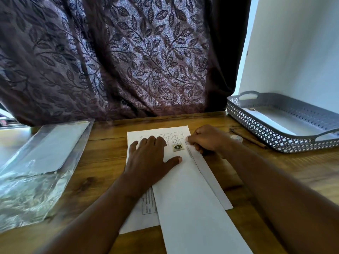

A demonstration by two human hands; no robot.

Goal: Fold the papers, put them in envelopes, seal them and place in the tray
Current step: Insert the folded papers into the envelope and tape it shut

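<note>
A long white envelope (190, 204) lies slantwise on a printed paper sheet (139, 219) in the middle of the wooden table. My left hand (148, 158) lies flat on the envelope's far end, fingers spread and straight. My right hand (207, 139) is curled at the envelope's upper right edge, where its fingertips pinch the opened flap (211, 173). A small dark printed mark (177, 147) shows between the two hands. The grey perforated tray (275, 136) stands at the right, with a white envelope (269, 121) lying inside it.
A clear plastic pack of white envelopes (49, 149) lies at the left of the table. A pencil-like stick (251, 139) and a small tape roll (236, 138) rest beside the tray. A leaf-patterned curtain (128, 61) hangs behind the table.
</note>
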